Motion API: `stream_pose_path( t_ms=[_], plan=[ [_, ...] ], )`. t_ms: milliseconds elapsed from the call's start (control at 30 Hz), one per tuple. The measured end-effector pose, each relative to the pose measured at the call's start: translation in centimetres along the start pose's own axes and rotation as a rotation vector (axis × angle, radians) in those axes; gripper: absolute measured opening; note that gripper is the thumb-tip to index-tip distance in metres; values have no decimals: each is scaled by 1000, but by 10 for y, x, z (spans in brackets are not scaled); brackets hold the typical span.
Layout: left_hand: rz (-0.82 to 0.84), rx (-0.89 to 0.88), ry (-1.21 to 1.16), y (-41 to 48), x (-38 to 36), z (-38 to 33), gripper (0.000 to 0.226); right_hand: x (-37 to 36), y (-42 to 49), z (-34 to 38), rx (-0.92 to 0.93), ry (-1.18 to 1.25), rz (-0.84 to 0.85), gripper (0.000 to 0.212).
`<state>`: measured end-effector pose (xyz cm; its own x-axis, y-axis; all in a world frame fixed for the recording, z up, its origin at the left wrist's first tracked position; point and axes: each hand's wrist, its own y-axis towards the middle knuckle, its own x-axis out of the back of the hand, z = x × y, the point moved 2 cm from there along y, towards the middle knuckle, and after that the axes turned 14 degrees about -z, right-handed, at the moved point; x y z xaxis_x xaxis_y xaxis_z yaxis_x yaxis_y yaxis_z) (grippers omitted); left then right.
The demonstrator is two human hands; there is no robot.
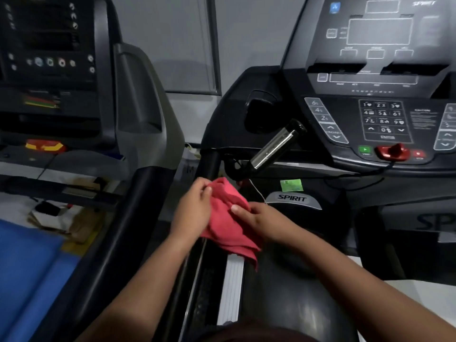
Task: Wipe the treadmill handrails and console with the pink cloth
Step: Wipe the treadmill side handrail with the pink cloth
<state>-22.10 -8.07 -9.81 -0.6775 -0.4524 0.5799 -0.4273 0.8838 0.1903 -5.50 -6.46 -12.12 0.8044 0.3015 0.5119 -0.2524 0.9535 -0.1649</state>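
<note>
Pink cloth [228, 215] held in both my hands, centre of the frame, beside the treadmill.

My left hand [193, 211] grips the cloth's upper left edge, fingers curled; my right hand [254, 218] pinches its right side, thumb on top, folds hanging below toward a ribbed grey side rail [230, 290]. Just above the cloth: chrome pulse grip [274, 146], tilted. Upper right: console [375, 77] with number keypad [383, 118], green start button [364, 149], red safety key [393, 152]. Upper left: a second treadmill's console [49, 45]. Lower left: blue mat [27, 272].
</note>
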Motion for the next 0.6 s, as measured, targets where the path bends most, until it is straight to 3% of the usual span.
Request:
stream_pose_path(
  t_ms=[100, 167, 333, 433, 600],
  plan=[
    [-225, 22, 170, 10, 33, 27, 21, -22, 15, 15, 51, -92, -79, 39],
    [-285, -40, 283, 2, 36, 34, 35, -41, 23, 22, 60, -111, -64, 33],
    [132, -77, 609, -45, -7, 36, 93, -62, 38, 15, -42, 89, -129, 18],
    [109, -100, 744, -35, -16, 41, 102, -56, 37, 10, -101, 261, -129, 8],
    [81, -8, 624, 6, -31, 36, 96, -44, 37, 0, -117, 330, -140, 24]
  ],
)
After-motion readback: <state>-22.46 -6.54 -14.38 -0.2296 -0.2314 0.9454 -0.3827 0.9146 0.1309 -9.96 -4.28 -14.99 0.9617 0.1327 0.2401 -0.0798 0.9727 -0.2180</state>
